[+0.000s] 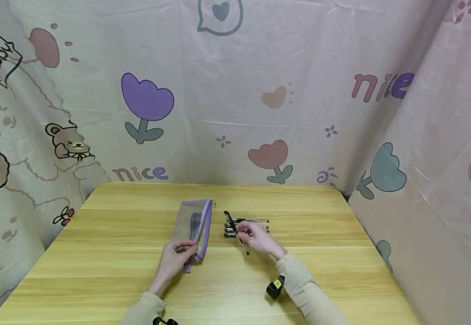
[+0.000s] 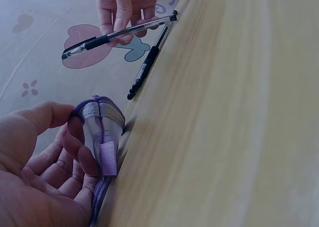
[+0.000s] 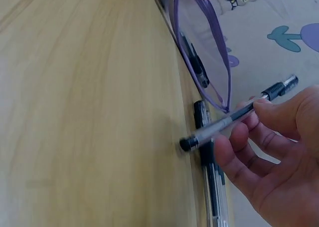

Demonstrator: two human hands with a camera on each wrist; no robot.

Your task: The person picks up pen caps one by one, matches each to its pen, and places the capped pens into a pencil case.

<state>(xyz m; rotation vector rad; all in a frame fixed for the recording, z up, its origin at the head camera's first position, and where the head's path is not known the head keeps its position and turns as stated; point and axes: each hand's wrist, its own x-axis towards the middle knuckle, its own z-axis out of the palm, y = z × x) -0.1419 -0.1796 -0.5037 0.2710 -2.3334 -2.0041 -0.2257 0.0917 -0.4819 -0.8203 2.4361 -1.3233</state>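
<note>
A see-through pencil pouch [image 1: 181,222] with a purple zipped edge lies on the table, its mouth spread apart toward the right. Dark pens [image 1: 195,223] show inside it. My left hand [image 1: 174,259] pinches the near end of the pouch's rim between thumb and fingers, close to a purple tab [image 2: 108,158]. Over the table to the right, my right hand [image 1: 257,238] pinches a clear pen with a black cap and grip [image 3: 232,116], held tilted. Beneath and behind that hand, several similar pens [image 1: 255,221] lie side by side on the table.
The wooden table [image 1: 97,271] ends at a patterned cloth [image 1: 219,149] hung behind it and on both sides. A black wrist camera [image 1: 275,287] sits on the right sleeve, and another [image 1: 165,321] is on the left.
</note>
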